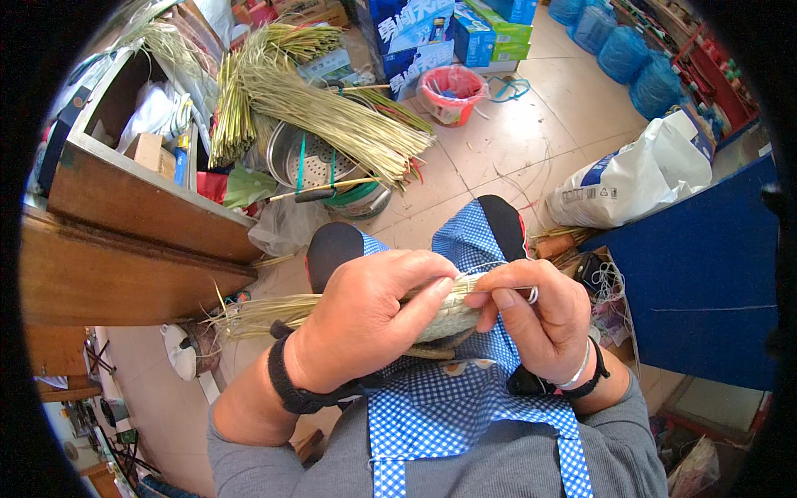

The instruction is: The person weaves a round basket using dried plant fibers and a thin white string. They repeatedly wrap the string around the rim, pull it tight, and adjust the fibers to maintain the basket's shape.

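Observation:
My left hand (370, 305) pinches the upper edge of a woven straw piece (445, 320) between thumb and fingers. Loose straw ends (268, 314) stick out to the left, past that wrist. My right hand (545, 317) grips a thin needle (507, 290) between thumb and fingertips, close against the straw edge. White thread (533, 294) loops at the needle's right end, and a fine strand arcs above the straw between both hands. The work is held over my lap, on a blue checked apron (436, 404). My fingers hide part of the woven edge and the needle's tip.
Straw bundles (336, 118) lie across a metal pot (299, 155) on a green bucket (358, 202). Beyond stands a red bin (451, 93). Wooden furniture (143, 236) flanks the left; a white bag (629, 174) and blue panel (703, 274) the right.

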Available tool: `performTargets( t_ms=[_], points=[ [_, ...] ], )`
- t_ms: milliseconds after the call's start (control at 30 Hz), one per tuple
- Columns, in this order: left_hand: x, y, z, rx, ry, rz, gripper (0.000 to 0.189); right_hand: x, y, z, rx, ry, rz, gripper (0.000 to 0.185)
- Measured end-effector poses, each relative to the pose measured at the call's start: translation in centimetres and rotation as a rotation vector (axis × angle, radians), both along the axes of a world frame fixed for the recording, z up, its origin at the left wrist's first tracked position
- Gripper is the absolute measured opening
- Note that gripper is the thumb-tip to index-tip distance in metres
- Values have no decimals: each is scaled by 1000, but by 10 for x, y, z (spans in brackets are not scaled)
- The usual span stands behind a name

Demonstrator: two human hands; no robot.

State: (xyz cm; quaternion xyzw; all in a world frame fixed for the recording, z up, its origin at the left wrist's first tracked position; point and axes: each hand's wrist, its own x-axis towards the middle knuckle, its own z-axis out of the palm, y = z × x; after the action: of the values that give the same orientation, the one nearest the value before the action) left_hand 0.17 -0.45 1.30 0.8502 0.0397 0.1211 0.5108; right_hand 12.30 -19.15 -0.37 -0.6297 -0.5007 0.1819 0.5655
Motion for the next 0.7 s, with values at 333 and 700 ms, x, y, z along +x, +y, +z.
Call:
performTargets(
  t_ms=[333,700],
  points=[
    [-1,-1,-2,-11,5,-6,13,-2,4,6,-44,-12,-64,4],
    [-5,-7,-6,47,-70,35,12,-1,7,9,-29,-257,-20,16]
  ],
)
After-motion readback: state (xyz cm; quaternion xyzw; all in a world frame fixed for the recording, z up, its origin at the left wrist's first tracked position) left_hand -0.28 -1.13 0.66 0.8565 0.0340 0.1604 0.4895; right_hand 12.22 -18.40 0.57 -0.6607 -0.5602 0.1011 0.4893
